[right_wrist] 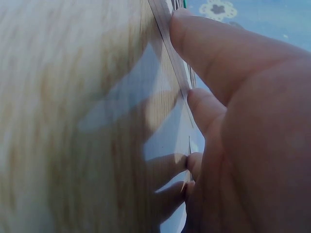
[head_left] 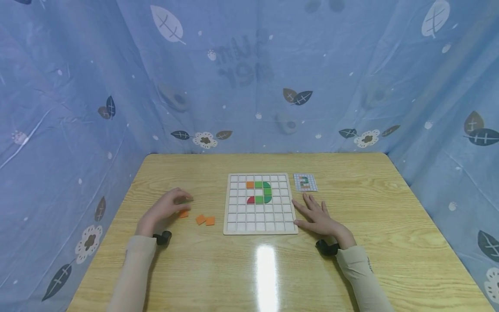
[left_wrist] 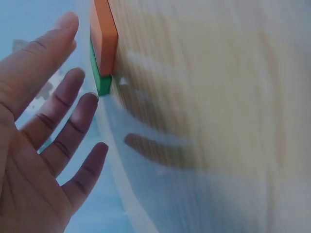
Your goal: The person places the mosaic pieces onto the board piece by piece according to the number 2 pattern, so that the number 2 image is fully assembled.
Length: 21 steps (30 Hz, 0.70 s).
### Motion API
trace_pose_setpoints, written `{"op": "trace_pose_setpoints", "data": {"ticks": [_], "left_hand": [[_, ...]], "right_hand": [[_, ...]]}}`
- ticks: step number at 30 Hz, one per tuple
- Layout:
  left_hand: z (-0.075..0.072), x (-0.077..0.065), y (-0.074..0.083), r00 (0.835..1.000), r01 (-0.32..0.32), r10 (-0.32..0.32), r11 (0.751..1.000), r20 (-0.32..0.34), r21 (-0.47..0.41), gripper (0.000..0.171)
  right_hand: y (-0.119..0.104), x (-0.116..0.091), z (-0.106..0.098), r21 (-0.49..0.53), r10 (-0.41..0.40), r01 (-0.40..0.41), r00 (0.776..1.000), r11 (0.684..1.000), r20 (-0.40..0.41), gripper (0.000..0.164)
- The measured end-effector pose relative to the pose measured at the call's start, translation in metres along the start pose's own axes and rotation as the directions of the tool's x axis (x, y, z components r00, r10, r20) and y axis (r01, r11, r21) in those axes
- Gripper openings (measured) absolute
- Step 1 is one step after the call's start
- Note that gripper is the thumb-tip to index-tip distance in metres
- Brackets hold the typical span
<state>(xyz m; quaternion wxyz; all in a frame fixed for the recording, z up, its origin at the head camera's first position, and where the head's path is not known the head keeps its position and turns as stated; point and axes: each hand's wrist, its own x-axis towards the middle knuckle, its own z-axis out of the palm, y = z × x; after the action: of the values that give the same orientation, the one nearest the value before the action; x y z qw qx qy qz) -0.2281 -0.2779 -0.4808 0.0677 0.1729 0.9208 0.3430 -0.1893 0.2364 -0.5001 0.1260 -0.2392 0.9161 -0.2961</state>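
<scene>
At a wooden table [head_left: 218,268] backed by a blue leaf-print curtain [head_left: 249,95], we see a person's left hand [head_left: 167,206] poised above an orange tile [head_left: 183,214], thumb and fingers loosely bent and well apart, gripping nothing. From the left wrist, we spot a green piece [left_wrist: 103,83] against that tile; whether it sits beneath or behind, we cannot tell, nor whether a fingertip touches it. Two more orange tiles [head_left: 205,220] lie together between the hand and a pale gridded board [head_left: 251,218].

On the board, in its upper middle, we count seven pieces in a hooked curve: an orange square [head_left: 250,185], green squares and rounded corners [head_left: 267,191] down the right, and a red corner [head_left: 251,200]. The right hand [head_left: 319,219] lies with fingers spread wide, holding nothing, its thumb and forefinger at the board's right edge, near a small pattern card [head_left: 305,182].
</scene>
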Motion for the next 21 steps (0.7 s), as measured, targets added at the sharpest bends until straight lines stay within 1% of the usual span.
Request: {"op": "trace_pose_setpoints", "data": {"ticks": [5, 7, 11, 17, 20, 21], "left_hand": [[-0.005, -0.007, -0.002, 1.000, 0.000, 0.000, 1.000, -0.006, 0.018, 0.030], [-0.006, -0.010, -0.005, 1.000, -0.014, 0.014, 0.999, -0.009, 0.038, 0.031], [-0.009, -0.013, -0.010, 1.000, -0.011, 0.011, 0.999, -0.010, 0.047, 0.031], [-0.012, -0.015, -0.015, 1.000, 0.027, -0.027, 0.999, 0.011, 0.024, 0.031], [-0.013, -0.015, -0.016, 0.999, 0.049, -0.050, 0.998, 0.014, 0.035, 0.030], [-0.013, -0.014, -0.017, 0.999, 0.044, -0.045, 0.998, 0.016, 0.044, 0.030]], "right_hand": [[0.000, 0.000, 0.000, -0.004, -0.001, 0.001, 1.000, 1.000, 0.001, 0.067], [0.001, 0.000, 0.000, -0.004, 0.000, 0.000, 1.000, 1.000, 0.003, 0.067], [0.000, 0.000, 0.000, -0.003, 0.002, -0.002, 1.000, 1.000, 0.004, 0.067], [0.000, 0.000, 0.000, -0.005, 0.004, -0.004, 1.000, 1.000, 0.004, 0.067], [0.001, 0.000, 0.001, -0.008, 0.006, -0.006, 1.000, 1.000, 0.005, 0.067], [0.001, 0.000, 0.001, -0.008, 0.006, -0.006, 1.000, 1.000, 0.006, 0.067]]}}
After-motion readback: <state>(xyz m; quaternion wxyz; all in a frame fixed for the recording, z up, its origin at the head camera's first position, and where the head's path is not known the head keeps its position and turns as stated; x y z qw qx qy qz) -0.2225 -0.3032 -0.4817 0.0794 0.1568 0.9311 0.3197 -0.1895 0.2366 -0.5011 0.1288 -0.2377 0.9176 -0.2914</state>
